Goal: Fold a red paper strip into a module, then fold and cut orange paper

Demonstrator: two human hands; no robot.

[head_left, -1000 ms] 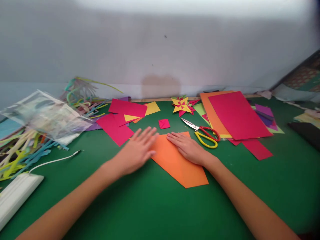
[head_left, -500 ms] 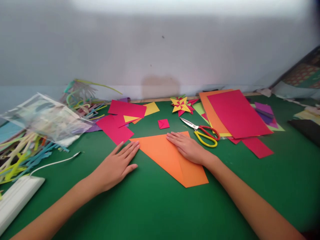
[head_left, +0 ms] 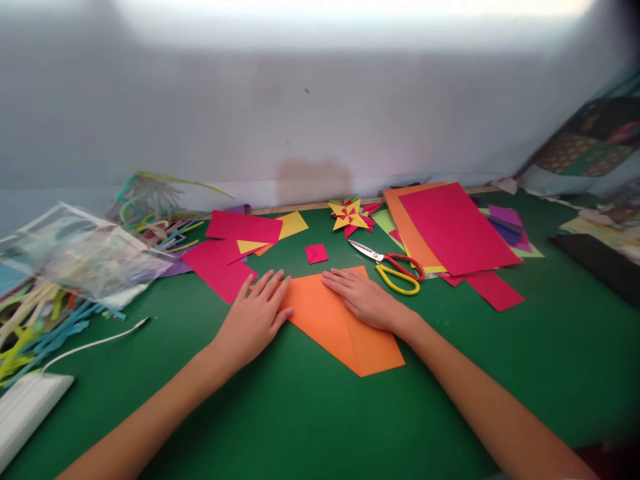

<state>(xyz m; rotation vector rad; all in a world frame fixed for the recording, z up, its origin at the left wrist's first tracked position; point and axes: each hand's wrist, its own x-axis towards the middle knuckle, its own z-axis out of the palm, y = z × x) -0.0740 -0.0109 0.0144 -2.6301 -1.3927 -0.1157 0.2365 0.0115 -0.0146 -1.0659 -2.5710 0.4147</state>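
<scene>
A folded sheet of orange paper lies on the green tabletop, narrowing to a point at the left. My left hand rests over that left tip and hides it, fingers stretched out and slightly apart. Flat across the sheet's right part lies my right hand, its fingers extended toward the upper edge. Just beyond the paper sits a small folded red square. Scissors with one red and one yellow handle lie slightly open, to the right beyond my right hand.
A yellow and red paper star stands near the wall. Red sheets lie at the left, and a larger red sheet tops a stack at the right. Paper strips, a plastic bag and a white power strip occupy the left side.
My left hand has slid right and farther onto the orange paper's left tip. My right hand stays flat on the sheet. The whole view has shifted slightly.
</scene>
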